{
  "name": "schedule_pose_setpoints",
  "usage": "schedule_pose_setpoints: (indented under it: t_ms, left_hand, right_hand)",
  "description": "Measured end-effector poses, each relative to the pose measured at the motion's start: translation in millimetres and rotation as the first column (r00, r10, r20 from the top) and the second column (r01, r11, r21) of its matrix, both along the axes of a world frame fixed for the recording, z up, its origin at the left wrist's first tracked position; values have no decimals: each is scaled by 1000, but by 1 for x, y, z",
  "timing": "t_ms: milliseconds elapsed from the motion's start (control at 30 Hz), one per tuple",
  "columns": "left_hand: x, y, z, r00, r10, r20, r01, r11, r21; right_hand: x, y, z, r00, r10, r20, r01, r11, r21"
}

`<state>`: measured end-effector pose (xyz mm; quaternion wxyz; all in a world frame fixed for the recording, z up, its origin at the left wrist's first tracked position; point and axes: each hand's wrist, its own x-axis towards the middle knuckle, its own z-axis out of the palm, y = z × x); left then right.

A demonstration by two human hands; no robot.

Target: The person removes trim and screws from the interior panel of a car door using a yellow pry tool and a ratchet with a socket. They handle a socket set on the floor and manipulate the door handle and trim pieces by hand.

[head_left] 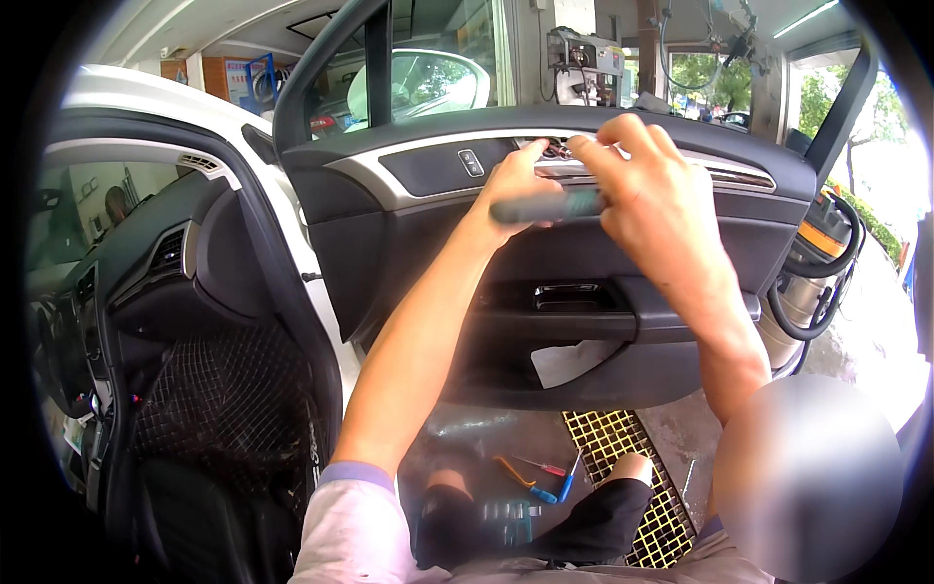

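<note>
The open car door's inner panel [409,238] stands in front of me, black with a silver trim strip. Both hands are at the door-handle recess [556,148] in that strip, where small dark and metallic parts show between my fingers. My right hand [654,185] is closed around a tool with a thick dark-green handle [550,207], blurred and pointing left; its working end is hidden. My left hand [516,190] has its thumb and fingers pressed together at the recess, behind the handle's end. What they pinch is hidden. A lock switch [471,163] sits left of them.
On the floor between my knees lie a red-handled screwdriver [553,469], a blue-handled one [568,485], an orange curved tool [514,474] and a clear bottle [504,524]. Yellow grating [603,428] runs beside them. A vacuum cleaner [808,268] stands right; the car seat [199,516] is left.
</note>
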<state>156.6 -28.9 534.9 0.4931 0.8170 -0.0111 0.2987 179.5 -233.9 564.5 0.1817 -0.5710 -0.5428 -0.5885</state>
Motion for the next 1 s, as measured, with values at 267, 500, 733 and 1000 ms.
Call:
schedule_pose_setpoints:
  t_ms: [267, 500, 733, 1000]
  left_hand:
    - [9, -3, 8, 968, -240, 76, 247, 964, -98]
    - [-7, -13, 14, 953, -299, 57, 304, 938, -164]
    - [-16, -21, 8, 997, -73, -26, 69, 991, -113]
    - [-14, -43, 11, 990, 21, 139, 28, 939, -344]
  right_hand:
    - [26, 71, -38, 756, 323, 570, -605, 677, 418]
    - [9, 104, -43, -14, 991, 131, -741, -98, 665]
    - [49, 31, 7, -151, 552, -820, -940, 176, 292]
    - [52, 36, 22, 60, 325, -944, -991, 132, -17]
